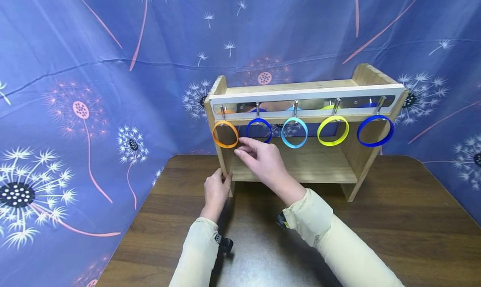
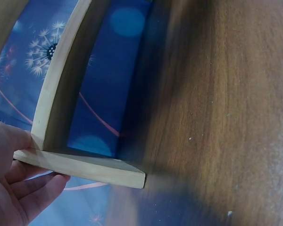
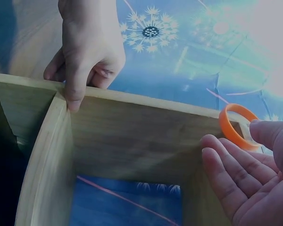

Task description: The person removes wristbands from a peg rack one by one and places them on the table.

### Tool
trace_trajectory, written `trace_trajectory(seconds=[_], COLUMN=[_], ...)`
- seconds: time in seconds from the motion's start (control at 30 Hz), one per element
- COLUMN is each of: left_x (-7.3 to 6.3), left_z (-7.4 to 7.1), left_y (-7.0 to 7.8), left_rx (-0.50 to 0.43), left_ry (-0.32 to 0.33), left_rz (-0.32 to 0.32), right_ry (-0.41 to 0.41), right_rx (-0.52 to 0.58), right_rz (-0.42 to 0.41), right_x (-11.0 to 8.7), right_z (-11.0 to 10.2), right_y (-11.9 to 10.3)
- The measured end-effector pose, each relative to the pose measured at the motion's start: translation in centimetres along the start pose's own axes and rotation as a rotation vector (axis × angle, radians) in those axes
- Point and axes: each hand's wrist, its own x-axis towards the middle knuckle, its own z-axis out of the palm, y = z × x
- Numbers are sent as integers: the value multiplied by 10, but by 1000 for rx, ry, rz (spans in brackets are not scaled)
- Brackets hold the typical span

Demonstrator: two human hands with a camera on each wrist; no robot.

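My left hand (image 1: 217,191) grips the lower front of the left side panel of a wooden shelf (image 1: 327,170). In the left wrist view, the thumb of that hand (image 2: 19,174) lies on one face of the panel and its fingers on the other. Beside the orange ring (image 1: 225,134), at the left end of the rack, is my right hand (image 1: 266,159). Its thumb and fingers (image 3: 226,165) are apart and relaxed, close to the ring's edge; whether they touch it is unclear. The orange ring hangs from a metal hook.
More rings hang along the white-edged bar (image 1: 308,92): a blue ring (image 1: 259,120) partly behind my right hand, a light blue ring (image 1: 294,132), a yellow ring (image 1: 332,130) and a dark blue ring (image 1: 375,130). The shelf stands on a brown wooden table (image 1: 406,228) before a patterned blue cloth (image 1: 169,107).
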Motion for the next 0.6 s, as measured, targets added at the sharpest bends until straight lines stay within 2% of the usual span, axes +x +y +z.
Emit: trace_trajectory(seconds=[0.23, 0.6], left_x=[1, 0], left_z=[0, 1], left_y=[0, -2], left_rx=[-14, -16], left_ry=[5, 3], left_rz=[26, 23], right_ry=[33, 71], right_rx=[-7, 33], right_rz=[30, 81], right_x=[5, 8], right_z=[3, 9], right_y=[-2, -1])
